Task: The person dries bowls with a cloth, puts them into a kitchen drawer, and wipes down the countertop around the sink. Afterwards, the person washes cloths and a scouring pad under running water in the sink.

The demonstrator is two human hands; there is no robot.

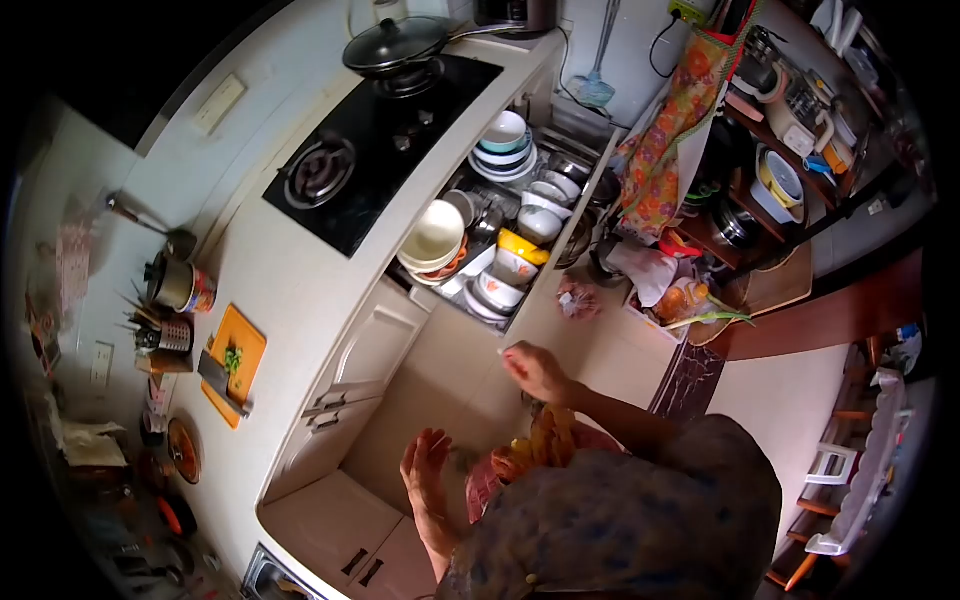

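Observation:
My left hand (427, 468) is raised in front of the base cabinets with its fingers apart, and nothing shows in it. My right hand (538, 372) hangs over the floor just below the pulled-out dish drawer (505, 328), its fingers curled closed; anything inside them is hidden. Neither hand touches the drawer. In the drawer stand a stack of cream bowls (433, 238), white bowls (497, 290), a yellow item (522, 248) and a stack of plates and bowls (503, 150) at the back.
On the counter (255, 285) lie an orange cutting board (255, 345) with chopped greens (233, 360) and a cleaver (218, 382). A lidded pan (395, 45) sits on the black stove (345, 150). A box of vegetables (680, 305) and a plastic bag (578, 298) are on the floor.

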